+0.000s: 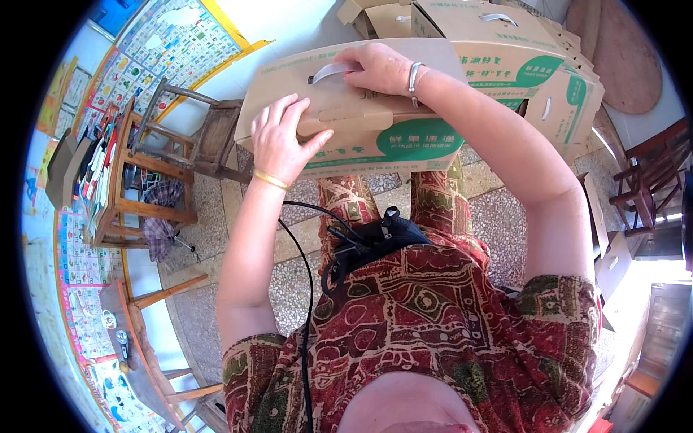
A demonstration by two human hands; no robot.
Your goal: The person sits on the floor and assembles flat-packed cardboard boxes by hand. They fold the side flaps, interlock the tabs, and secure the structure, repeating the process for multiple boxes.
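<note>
A brown cardboard carton (426, 61) with green print is in front of me, its lid flaps folded over the top. My left hand (281, 141) lies on the carton's near left edge, fingers stretched over the lid and thumb apart along the front. On the lid, my right hand (379, 68) bends over the right end of a white plastic handle (330, 71), its fingers curled and closed there. The fingertips are partly hidden behind the hand. A small cardboard tab shows at the lid's front edge, between my hands.
More printed cartons (498, 43) are stacked close behind and to the right. A wooden chair (209, 133) stands at left, beside a wooden rack (148, 195) of books. Far right is a dark wooden chair (642, 180). A black cable (309, 289) hangs before my body.
</note>
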